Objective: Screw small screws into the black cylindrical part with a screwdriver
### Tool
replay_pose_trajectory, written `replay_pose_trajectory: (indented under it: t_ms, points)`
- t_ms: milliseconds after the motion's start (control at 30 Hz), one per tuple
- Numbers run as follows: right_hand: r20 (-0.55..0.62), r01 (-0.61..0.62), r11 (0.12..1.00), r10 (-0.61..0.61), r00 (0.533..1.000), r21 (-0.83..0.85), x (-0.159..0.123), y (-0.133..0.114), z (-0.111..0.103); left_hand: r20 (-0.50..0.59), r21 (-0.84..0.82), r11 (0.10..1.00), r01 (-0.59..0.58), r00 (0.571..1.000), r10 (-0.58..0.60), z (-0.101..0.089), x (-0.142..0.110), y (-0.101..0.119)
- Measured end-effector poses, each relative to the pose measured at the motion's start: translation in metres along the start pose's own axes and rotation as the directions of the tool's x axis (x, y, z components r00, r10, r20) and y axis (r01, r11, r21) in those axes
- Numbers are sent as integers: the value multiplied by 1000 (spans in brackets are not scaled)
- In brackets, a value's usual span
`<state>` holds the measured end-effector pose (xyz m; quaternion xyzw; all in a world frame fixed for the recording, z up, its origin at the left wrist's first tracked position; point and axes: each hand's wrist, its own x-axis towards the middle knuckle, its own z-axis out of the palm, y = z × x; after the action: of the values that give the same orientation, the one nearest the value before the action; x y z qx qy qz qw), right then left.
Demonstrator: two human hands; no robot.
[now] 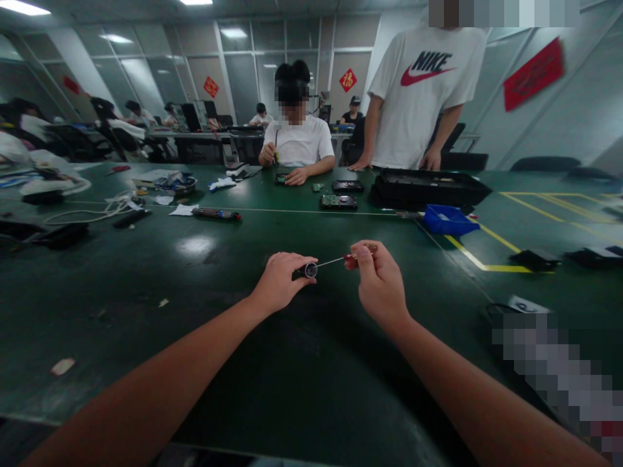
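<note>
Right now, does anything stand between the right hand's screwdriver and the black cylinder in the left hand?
Nothing visible does. The screwdriver in the right hand points at the round end of the black cylinder, held by the left hand; contact is unclear.

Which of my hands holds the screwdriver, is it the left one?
No, your right hand grips the screwdriver, while your left hand holds a small dark round-ended object.

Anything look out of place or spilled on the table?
A pale scrap lies loose on the near left of the green table, a smaller scrap beyond it; both look like stray litter. No spill stands out.
</note>
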<state>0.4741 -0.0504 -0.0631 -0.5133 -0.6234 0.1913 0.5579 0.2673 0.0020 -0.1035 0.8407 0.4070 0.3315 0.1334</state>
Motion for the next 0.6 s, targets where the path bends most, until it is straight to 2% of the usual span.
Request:
replay_pose_trajectory:
  t_ms: [233, 400, 467, 600]
  points:
    - [123, 191, 957, -167, 978, -218, -4, -5, 0, 19, 21, 1000, -8, 1000, 7, -1, -1, 3]
    - [277, 337, 892, -256, 926, -301, -4, -8, -2, 59, 60, 998, -22, 998, 19, 1, -1, 4]
    - [309, 358, 881, -264, 914, -309, -4, -9, -3, 75, 72, 997, -25, 997, 19, 3, -1, 4]
    - [291, 311, 892, -218, 932, -329, -2, -8, -4, 85, 69, 997, -21, 996, 15, 4, -1, 2]
